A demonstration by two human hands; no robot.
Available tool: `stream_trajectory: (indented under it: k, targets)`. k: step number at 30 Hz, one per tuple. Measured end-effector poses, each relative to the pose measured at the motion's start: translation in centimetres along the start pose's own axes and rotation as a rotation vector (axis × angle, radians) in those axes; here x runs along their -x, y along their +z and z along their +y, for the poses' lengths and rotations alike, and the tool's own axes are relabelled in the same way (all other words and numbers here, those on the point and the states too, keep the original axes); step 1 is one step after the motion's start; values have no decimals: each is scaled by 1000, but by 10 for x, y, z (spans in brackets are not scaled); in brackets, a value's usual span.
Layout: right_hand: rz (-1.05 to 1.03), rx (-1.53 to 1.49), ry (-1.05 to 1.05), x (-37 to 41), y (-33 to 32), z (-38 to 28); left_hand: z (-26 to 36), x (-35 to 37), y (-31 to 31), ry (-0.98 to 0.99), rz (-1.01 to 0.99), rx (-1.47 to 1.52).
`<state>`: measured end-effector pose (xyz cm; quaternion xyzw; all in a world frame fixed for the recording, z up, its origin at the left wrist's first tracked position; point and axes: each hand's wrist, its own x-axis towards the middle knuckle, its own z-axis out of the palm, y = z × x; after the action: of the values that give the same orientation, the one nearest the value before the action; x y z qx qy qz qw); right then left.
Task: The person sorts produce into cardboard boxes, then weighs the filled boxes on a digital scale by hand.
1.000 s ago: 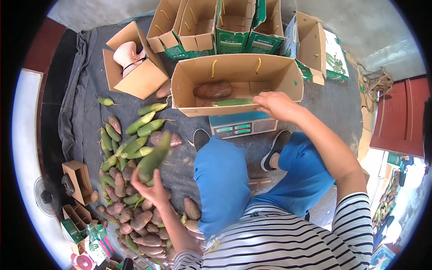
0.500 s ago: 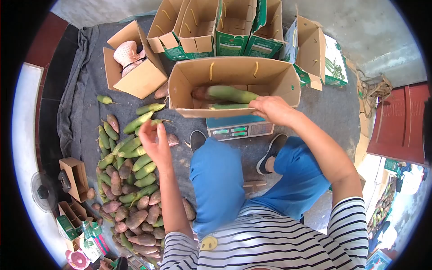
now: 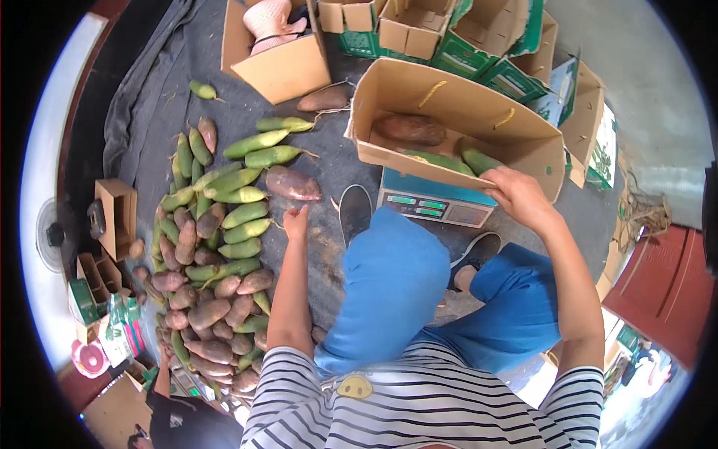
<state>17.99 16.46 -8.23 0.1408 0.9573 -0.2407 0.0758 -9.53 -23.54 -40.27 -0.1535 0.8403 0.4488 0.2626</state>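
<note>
My right hand [image 3: 520,196] grips the near rim of a cardboard box [image 3: 456,97], fingers closed over its edge. Inside lie a reddish-brown radish [image 3: 409,129] at the left, a green radish [image 3: 441,160] along the near wall and another green radish [image 3: 479,159] beside my fingers. Under the box sits a digital scale [image 3: 434,196] with lit green displays. My left hand [image 3: 296,223] is low over the floor cloth, its fingers drawn together just below a large reddish radish [image 3: 292,183]; I cannot tell what they hold.
A heap of green and reddish radishes [image 3: 213,307] covers the floor at left. An open carton [image 3: 299,71] with a pink hat [image 3: 269,19] stands beyond it. Green-printed boxes [image 3: 479,37] line the back. At lower left another person [image 3: 191,423] reaches toward the heap.
The view has swung left. My left hand, spread above the heap before, has come down near the large reddish radish with fingers drawn in. The radishes in the box, blurred earlier, now lie still.
</note>
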Motion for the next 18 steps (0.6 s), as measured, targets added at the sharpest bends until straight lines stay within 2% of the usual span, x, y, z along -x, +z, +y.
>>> stream_trajectory:
  k: [2, 8, 11, 14, 17, 18]
  targets:
    - [-23, -6, 14, -2, -2, -3, -25, -27, 12, 25, 53, -14]
    - [-49, 9, 39, -7, -2, -5, 27, -23, 46, 9, 240, 149]
    - [-67, -1, 72, -8, -5, -9, 54, -26, 59, -242, 405, 98]
    - [-71, -8, 85, -9, -5, -9, 68, -30, 62, -351, 423, 99]
    - [-57, -15, 66, -9, -4, -8, 64, -38, 60, -331, 373, 192]
    - [-49, -19, 58, -9, -4, -7, 57, -44, 62, -307, 415, 197]
